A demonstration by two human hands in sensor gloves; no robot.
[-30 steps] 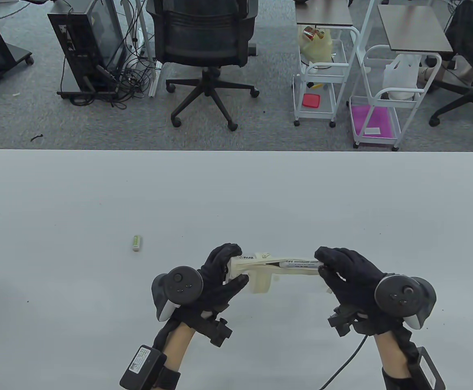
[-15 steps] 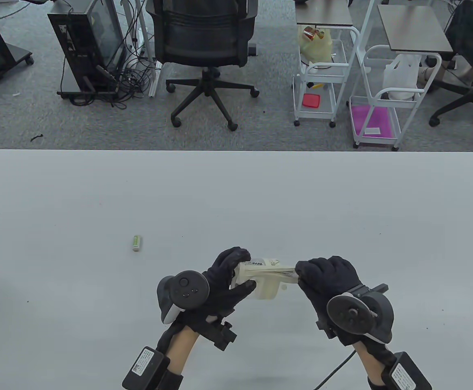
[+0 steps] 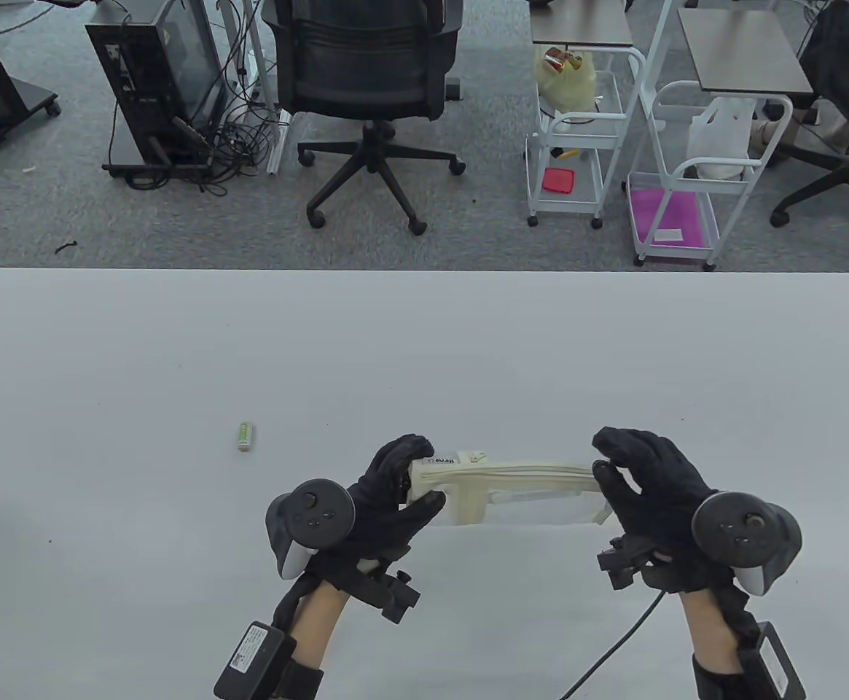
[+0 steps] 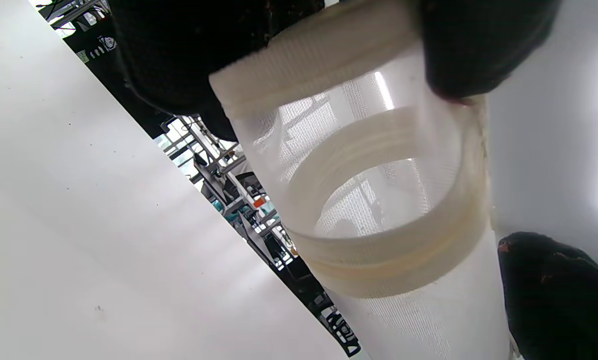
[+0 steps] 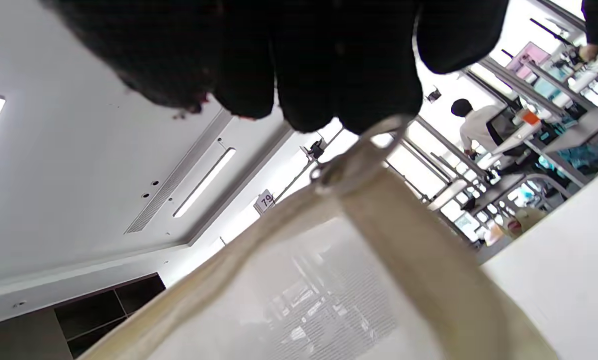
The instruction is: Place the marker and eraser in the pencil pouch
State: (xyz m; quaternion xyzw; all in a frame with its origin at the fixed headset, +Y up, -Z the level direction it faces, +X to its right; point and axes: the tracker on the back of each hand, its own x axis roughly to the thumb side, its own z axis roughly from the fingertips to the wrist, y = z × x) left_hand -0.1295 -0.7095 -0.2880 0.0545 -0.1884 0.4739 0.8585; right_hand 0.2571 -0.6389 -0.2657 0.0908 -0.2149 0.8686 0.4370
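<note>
1. We saw the left hand [image 3: 395, 496] gripping the left end of the mesh pencil pouch [image 3: 511, 492], fingers clenched around it, pouch held just above the table [image 3: 176, 350].
2. The right hand [image 3: 646, 485] pinched the pouch's right end at the zipper; the right wrist view showed its fingertips [image 5: 374, 100] on the metal zipper pull [image 5: 359, 155].
3. We could not make out the marker: a faint long shape may lie behind the mesh, but it was too blurred to call.
4. The eraser [image 3: 246, 435], green-and-white, lay on the table left of the hands, well apart from the pouch.
5. Step in hand, we judged: working the zipper, eraser not yet in.
6. Next move likely calls for an open mouth, one hand freed to fetch the eraser.
7. Count: one pouch, one eraser, two hands, marker unconfirmed.
</note>
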